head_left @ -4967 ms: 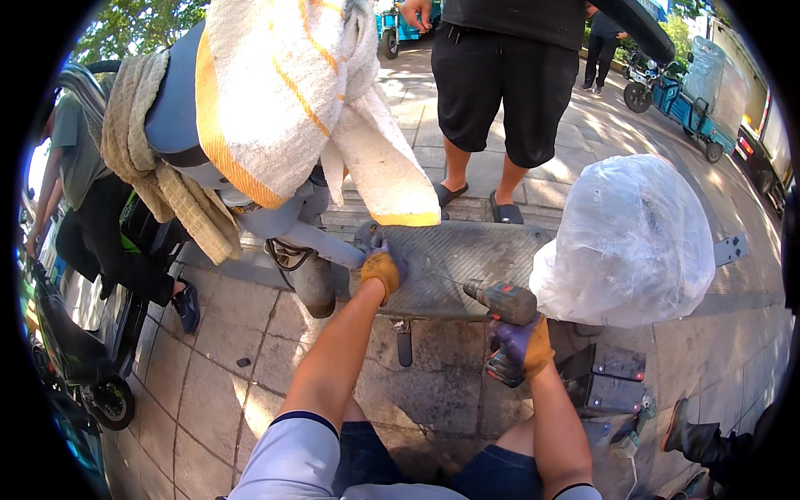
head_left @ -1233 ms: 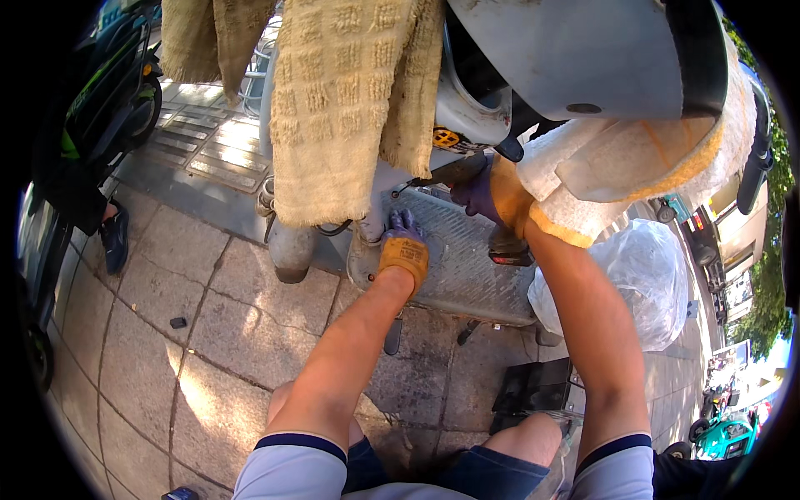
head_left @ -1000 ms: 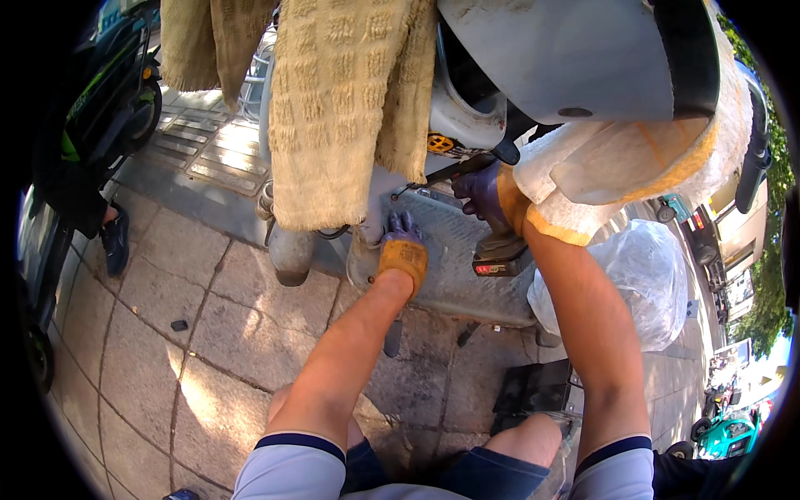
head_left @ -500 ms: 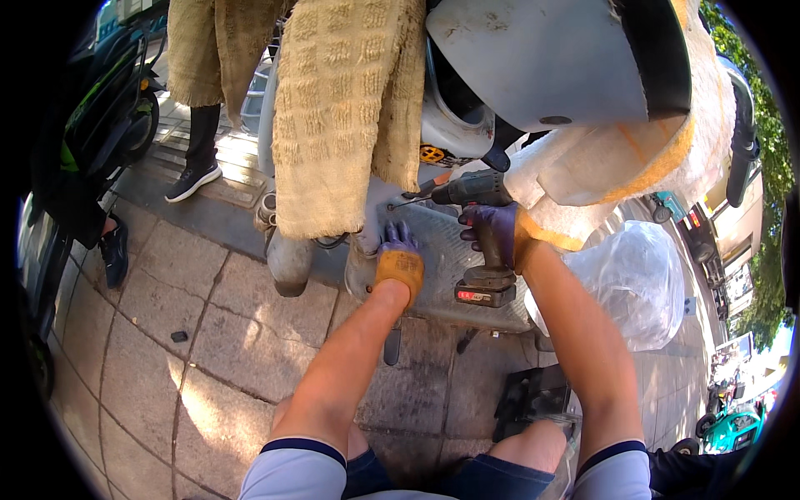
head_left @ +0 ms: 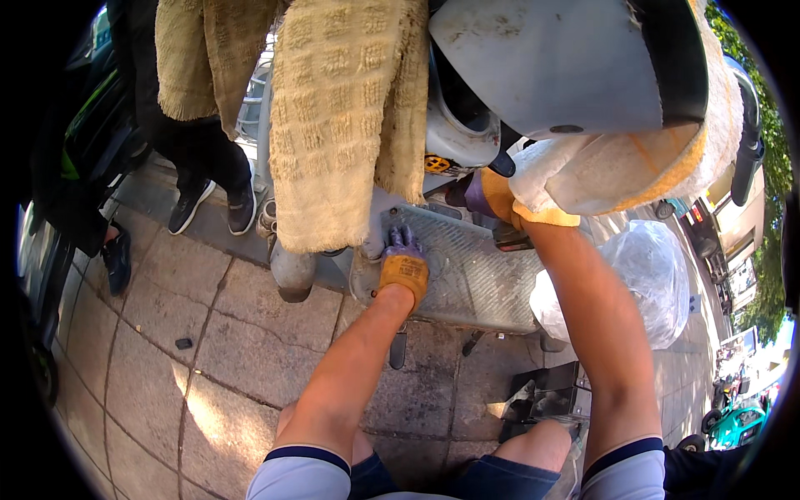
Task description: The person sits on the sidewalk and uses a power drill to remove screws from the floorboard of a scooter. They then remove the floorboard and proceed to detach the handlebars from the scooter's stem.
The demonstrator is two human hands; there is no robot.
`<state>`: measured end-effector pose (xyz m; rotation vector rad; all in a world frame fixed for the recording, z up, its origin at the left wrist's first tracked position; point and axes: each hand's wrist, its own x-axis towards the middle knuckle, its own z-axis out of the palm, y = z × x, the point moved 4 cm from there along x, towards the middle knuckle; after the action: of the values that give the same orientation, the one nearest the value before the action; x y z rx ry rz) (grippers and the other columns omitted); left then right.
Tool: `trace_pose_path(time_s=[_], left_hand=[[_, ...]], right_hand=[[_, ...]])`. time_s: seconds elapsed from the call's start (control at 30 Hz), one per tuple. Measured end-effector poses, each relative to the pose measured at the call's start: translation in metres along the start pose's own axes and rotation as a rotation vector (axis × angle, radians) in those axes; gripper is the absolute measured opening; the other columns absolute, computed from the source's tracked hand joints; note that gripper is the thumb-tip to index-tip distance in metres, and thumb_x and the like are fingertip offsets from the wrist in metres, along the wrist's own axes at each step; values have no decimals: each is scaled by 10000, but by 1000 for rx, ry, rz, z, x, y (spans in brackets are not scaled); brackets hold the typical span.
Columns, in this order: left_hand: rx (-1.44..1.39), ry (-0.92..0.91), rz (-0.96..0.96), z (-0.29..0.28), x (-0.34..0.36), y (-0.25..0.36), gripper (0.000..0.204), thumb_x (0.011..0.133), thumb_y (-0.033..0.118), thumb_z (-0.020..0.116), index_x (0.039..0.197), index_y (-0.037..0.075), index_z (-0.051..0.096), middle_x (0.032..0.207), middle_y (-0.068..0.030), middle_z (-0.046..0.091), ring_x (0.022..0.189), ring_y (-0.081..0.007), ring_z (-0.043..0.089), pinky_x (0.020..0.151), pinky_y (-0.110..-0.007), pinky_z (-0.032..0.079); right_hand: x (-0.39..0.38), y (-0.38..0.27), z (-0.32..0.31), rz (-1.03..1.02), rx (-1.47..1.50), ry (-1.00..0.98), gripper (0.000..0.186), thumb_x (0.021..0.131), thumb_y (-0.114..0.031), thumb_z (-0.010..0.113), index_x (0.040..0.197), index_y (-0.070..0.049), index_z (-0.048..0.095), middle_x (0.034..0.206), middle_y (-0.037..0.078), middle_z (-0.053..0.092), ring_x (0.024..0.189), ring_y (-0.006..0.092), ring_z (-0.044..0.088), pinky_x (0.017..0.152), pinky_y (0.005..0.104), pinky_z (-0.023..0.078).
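- The right hand (head_left: 492,198), in a purple and orange glove, is closed around the drill (head_left: 512,240); only the lower part of the drill shows well, and I cannot tell if its tip touches anything.
- The left hand (head_left: 404,265), gloved in the same way, holds nothing that I can see; its fingers are extended and lie on the near left end of the deck (head_left: 483,275).
- The deck is grey and ribbed, and the drill is above its far side.
- Over the right hand hangs a white towel (head_left: 617,171), just below a grey panel (head_left: 542,67).
- A beige towel (head_left: 329,133) hangs to the left of the drill.
- Beside the deck's right end is a bundle (head_left: 646,287) in clear plastic.
- Black boxes (head_left: 546,392) stand on the pavement (head_left: 250,342), near the person's right knee.
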<state>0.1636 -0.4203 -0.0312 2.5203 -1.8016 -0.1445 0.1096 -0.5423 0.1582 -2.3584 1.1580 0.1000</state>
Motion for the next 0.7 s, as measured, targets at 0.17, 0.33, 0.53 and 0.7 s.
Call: trace_pose_path(time_s=[0.17, 0.33, 0.53, 0.7], left_hand=[[103, -33, 13, 1, -7, -13, 574, 1045, 224, 479, 1581, 35, 399, 1693, -228, 226, 1538, -418, 290, 1175, -455, 377], [47, 5, 3, 3, -3, -12, 581, 1020, 226, 488, 1565, 38, 426, 1681, -228, 255, 1533, -430, 291, 1194, -464, 357], [74, -53, 19, -1, -6, -9, 594, 1029, 265, 491, 1570, 34, 414, 1682, -237, 242, 1533, -423, 290, 1215, -467, 323], [14, -33, -12, -1, -4, -11, 613, 1023, 304, 509, 1564, 29, 421, 1678, -234, 251, 1532, -417, 294, 1219, -458, 317]], right_hand=[[24, 13, 23, 460, 271, -113, 264, 941, -292, 684, 1136, -114, 684, 870, 39, 642, 750, 175, 562, 697, 316, 468], [13, 18, 19, 238, 280, -36, 265, 939, -293, 684, 1133, -113, 685, 871, 41, 645, 751, 177, 565, 700, 318, 470], [-4, 10, 17, -2, 147, 42, 265, 936, -294, 685, 1129, -113, 687, 872, 43, 648, 753, 179, 568, 702, 320, 472], [-14, -2, 12, -114, 58, 64, 265, 934, -295, 685, 1126, -112, 688, 872, 45, 650, 755, 180, 571, 705, 322, 473]])
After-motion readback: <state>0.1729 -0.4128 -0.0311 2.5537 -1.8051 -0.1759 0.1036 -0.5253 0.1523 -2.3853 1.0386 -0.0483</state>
